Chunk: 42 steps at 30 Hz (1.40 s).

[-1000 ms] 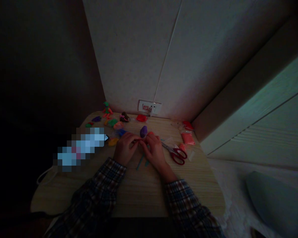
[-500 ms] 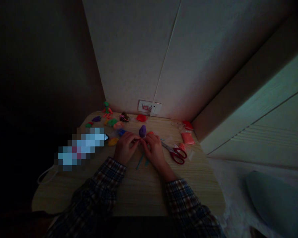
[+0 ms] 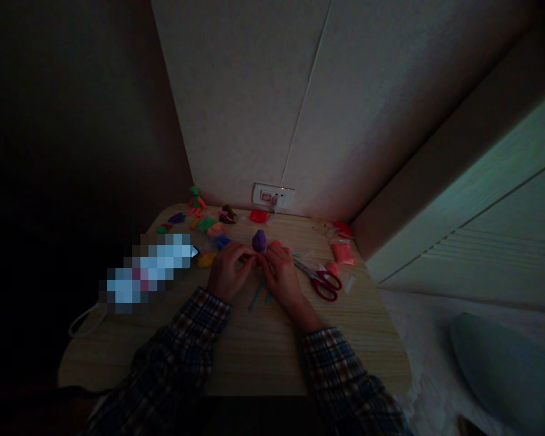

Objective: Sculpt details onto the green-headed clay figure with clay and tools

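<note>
My left hand (image 3: 228, 270) and my right hand (image 3: 281, 275) meet over the middle of the table, fingers bent and fingertips pinched together. A purple lump, apparently modelling clay (image 3: 259, 241), rises just above the right fingertips, which look closed on its lower end. Something tiny and pinkish shows where the fingertips meet, too small to name. Under the hands lies a thin teal stick (image 3: 255, 295). Scissors with red handles (image 3: 326, 284) lie right of my right hand, blades pointing toward it. A yellow piece (image 3: 206, 260) and a blue piece (image 3: 221, 242) lie beside my left hand.
A lit, pixelated device (image 3: 149, 272) with a white cable is on the left. Along the back are a green and orange figure (image 3: 195, 201), a red packet (image 3: 258, 216) and several coloured clay pieces. A coral packet (image 3: 344, 254) lies right. The wall socket (image 3: 273, 196) is behind.
The purple lump has turned slightly and leans a little farther left. Both hands stay in almost the same place, still meeting at the fingertips.
</note>
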### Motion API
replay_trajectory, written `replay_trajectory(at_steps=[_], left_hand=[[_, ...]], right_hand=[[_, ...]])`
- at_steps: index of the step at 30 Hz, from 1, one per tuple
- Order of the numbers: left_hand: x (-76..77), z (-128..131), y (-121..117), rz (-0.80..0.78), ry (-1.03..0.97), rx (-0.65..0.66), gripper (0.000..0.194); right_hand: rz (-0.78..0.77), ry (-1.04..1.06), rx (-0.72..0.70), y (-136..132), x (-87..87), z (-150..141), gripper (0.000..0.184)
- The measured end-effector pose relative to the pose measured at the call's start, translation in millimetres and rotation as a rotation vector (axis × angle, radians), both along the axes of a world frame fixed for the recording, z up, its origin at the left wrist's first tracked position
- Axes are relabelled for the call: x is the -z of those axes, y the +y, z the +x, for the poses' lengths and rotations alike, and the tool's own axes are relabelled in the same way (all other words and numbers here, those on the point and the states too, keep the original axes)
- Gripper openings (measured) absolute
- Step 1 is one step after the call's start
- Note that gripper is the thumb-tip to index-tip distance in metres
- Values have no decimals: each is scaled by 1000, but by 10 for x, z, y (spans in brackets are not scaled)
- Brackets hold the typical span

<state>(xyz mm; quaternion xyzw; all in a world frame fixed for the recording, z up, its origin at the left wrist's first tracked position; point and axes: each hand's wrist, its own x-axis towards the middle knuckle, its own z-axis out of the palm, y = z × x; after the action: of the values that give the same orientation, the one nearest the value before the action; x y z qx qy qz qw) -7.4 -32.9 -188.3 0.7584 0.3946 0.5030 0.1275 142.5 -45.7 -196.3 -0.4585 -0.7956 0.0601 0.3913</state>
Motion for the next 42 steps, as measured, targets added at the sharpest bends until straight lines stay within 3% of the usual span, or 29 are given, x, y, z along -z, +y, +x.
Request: replay_trajectory(at_steps=[42], left_hand=[[-13,7,-12,-26,-23,21,13]], right_hand=[[-19,-19,-25,7,-28,30,24]])
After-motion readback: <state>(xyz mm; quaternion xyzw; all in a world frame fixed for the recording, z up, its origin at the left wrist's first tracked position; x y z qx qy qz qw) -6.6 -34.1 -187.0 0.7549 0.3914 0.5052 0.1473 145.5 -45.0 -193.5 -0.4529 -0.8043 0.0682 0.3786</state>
